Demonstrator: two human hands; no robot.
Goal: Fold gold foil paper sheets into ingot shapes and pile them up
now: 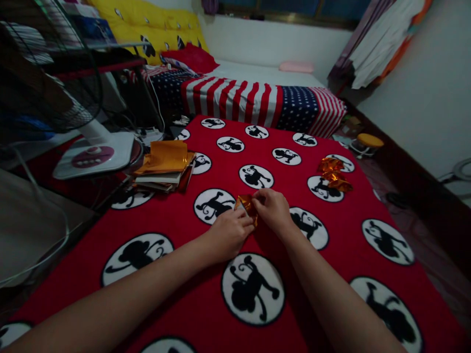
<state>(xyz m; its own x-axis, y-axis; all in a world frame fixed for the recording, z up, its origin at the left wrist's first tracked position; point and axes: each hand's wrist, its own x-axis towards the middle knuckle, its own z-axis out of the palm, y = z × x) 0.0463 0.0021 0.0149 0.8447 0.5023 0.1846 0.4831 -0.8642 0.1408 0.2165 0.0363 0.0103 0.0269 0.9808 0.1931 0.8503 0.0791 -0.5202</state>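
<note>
Both hands work at a small piece of shiny orange-gold foil paper in the middle of the red cloth. My left hand has its fingers closed over the near left part of the paper. At the paper's right edge, my right hand pinches with thumb and forefinger. Much of the paper is hidden behind the fingers. Off to the left lies a stack of gold paper sheets. Several crumpled or folded shiny gold pieces lie on the cloth at the right.
The red cloth has black monkey figures in white circles. A fan stands at the left beside a dark table. Behind is a bed with a striped, starred cover. A yellow-topped stool is at the right.
</note>
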